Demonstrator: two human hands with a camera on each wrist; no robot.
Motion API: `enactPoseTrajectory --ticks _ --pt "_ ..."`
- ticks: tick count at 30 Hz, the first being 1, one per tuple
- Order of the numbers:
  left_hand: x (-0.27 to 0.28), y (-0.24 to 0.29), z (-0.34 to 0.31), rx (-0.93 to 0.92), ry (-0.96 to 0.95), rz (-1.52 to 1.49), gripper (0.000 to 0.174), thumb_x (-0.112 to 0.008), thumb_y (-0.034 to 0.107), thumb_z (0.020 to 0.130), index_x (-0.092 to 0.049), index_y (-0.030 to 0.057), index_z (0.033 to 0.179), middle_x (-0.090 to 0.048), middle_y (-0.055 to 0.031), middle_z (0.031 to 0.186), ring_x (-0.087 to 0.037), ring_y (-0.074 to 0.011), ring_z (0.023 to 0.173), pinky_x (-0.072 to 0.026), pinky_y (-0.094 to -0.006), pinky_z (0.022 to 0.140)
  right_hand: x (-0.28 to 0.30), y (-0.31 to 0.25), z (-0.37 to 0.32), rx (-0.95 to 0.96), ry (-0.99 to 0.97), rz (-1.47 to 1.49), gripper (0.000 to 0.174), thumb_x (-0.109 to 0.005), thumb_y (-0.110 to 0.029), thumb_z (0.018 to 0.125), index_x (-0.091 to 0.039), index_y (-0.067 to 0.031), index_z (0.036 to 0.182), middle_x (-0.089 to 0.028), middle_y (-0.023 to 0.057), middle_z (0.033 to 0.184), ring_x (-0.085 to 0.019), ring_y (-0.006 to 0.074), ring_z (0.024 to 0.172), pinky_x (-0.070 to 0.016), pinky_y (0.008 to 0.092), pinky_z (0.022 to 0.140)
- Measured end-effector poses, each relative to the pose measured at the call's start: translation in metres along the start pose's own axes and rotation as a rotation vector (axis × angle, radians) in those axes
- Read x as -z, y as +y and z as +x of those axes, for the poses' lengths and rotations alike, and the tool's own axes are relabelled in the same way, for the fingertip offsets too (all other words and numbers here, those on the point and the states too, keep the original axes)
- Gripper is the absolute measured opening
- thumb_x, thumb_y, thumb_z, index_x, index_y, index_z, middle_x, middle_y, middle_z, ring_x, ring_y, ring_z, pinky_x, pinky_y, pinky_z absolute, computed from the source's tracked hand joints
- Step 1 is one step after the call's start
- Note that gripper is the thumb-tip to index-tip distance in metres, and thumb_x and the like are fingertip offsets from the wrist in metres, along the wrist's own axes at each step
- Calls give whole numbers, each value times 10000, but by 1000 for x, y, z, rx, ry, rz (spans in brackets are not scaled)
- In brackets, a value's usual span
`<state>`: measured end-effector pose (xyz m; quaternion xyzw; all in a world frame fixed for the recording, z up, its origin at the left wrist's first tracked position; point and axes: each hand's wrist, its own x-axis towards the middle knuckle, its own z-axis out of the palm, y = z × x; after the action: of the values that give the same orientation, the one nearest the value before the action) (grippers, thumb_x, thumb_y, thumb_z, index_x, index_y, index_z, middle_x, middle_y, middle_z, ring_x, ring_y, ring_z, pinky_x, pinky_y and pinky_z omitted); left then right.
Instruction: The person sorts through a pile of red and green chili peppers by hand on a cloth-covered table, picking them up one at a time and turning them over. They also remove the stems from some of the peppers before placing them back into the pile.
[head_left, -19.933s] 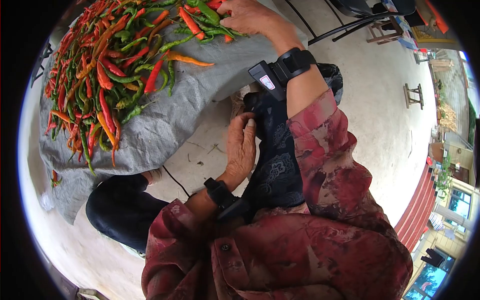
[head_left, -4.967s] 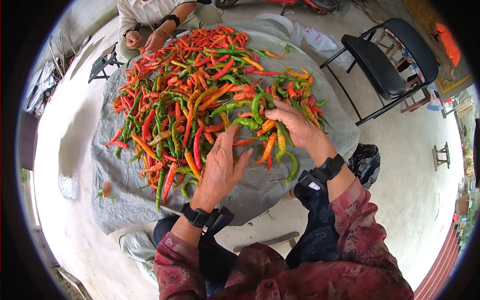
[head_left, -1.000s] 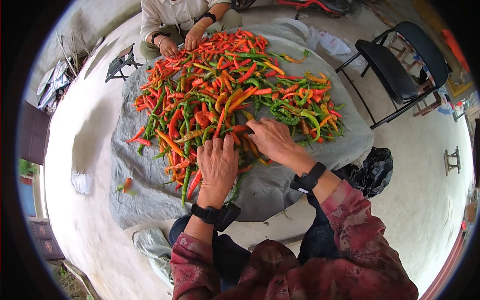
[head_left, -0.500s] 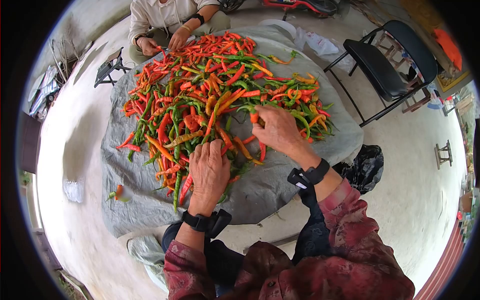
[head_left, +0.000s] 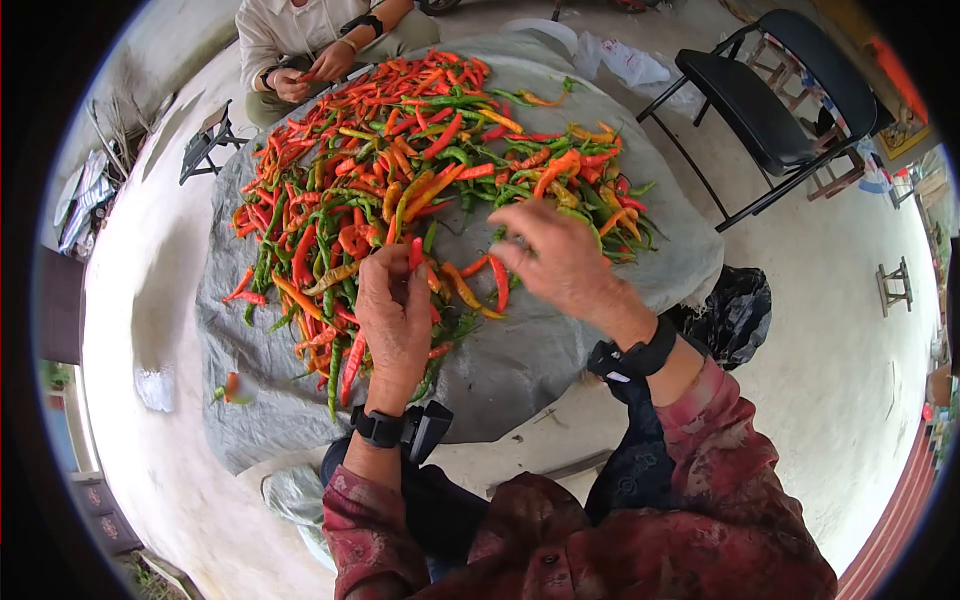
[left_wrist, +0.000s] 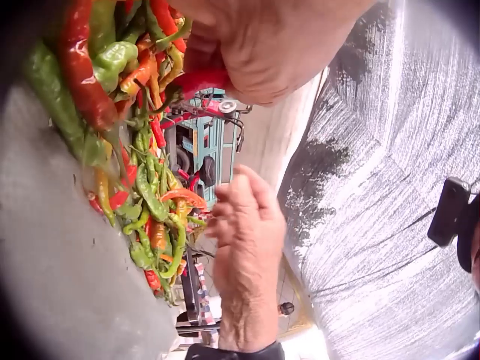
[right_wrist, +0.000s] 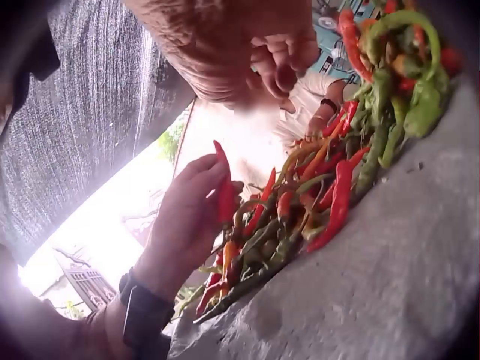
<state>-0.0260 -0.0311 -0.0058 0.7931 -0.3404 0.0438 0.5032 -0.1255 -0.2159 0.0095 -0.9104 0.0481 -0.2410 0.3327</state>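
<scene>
My left hand (head_left: pixel 395 315) is raised over the near edge of a big heap of chili peppers (head_left: pixel 330 205), pinching a red chili pepper (head_left: pixel 416 252) between thumb and fingers. In the right wrist view that red chili (right_wrist: pixel 225 187) points upward from the fingertips. My right hand (head_left: pixel 565 265) hovers between the heap and a smaller pile of mixed peppers (head_left: pixel 600 190) on the right. Its fingers are loosely bent and blurred, with nothing between them. Between the hands, a few red and orange chilies (head_left: pixel 499 285) lie on the grey sheet (head_left: pixel 500 370).
Across the table another person's hands (head_left: pixel 310 80) hold a red chili. A black folding chair (head_left: pixel 760 120) stands at the right, with a black plastic bag (head_left: pixel 735 315) below the table's right edge. A small stool (head_left: pixel 893 287) is farther right.
My left hand has risen from the heap with a red chili in it. The right hand has let go of the orange-and-green pepper it held, and an orange pepper now tops the right pile.
</scene>
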Motion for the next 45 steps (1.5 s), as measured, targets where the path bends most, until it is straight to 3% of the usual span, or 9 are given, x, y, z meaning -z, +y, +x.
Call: enactPoseTrajectory --ticks 4,6,12,16,22,28,30,35,45 --pt "1 -6 2 40 92 -200 190 -579 34 929 -528 16 1111 -513 20 895 -481 -48 765 -422 -195 686 -39 -6 -14 122 -269 -343 412 -742 -259 758 -578 -47 1071 -547 141 1031 -576 326 895 -509 431 742" --pt "6 -9 2 48 113 -292 199 -577 30 928 -527 14 1120 -510 10 911 -481 -49 784 -425 -196 704 -45 -14 -10 -54 -392 -395 434 -737 -254 769 -574 -65 1123 -513 116 1035 -548 325 980 -475 432 844" --pt "19 -10 0 78 119 -320 225 -575 32 929 -523 2 1146 -517 0 928 -499 -56 821 -433 -203 726 -40 -7 21 -221 -703 -340 405 -750 -194 716 -518 -52 1016 -499 114 1026 -561 328 952 -477 437 790" --pt "26 -6 -6 97 80 -249 234 -579 23 920 -531 3 1148 -528 -7 936 -511 -62 824 -439 -209 727 -44 -5 17 -115 -693 -350 363 -733 -163 693 -492 -42 935 -504 121 1007 -579 332 920 -476 447 753" --pt "17 -9 -4 29 89 -153 244 -611 9 877 -559 17 1115 -533 -25 851 -526 -91 704 -463 -244 642 -48 1 8 -70 -594 -288 290 -659 -70 667 -495 -25 902 -529 144 935 -586 365 897 -468 468 750" --pt "5 3 -4 114 74 -280 333 -581 -7 885 -510 6 1210 -582 -44 862 -552 -104 714 -478 -251 659 -16 6 14 -142 -252 -255 241 -618 -73 697 -541 -5 915 -602 162 885 -602 358 847 -473 439 735" --pt "1 5 -4 102 47 -281 351 -576 -12 884 -502 9 1227 -595 -53 870 -568 -112 727 -485 -257 671 2 15 18 -227 -37 18 210 -591 -88 740 -571 20 920 -624 206 834 -621 358 773 -490 418 726" --pt "-8 5 -8 85 -17 -286 394 -568 -28 880 -488 21 1263 -634 -94 943 -614 -146 791 -499 -272 705 41 40 13 -448 119 343 285 -632 -180 825 -584 32 1008 -676 121 876 -622 170 753 -497 351 717" --pt "-18 8 -11 19 -102 -145 382 -569 -27 877 -507 22 1252 -632 -90 1008 -605 -136 873 -496 -266 762 53 65 7 -383 453 197 338 -695 -180 853 -601 4 1120 -660 53 834 -601 100 739 -498 252 686"
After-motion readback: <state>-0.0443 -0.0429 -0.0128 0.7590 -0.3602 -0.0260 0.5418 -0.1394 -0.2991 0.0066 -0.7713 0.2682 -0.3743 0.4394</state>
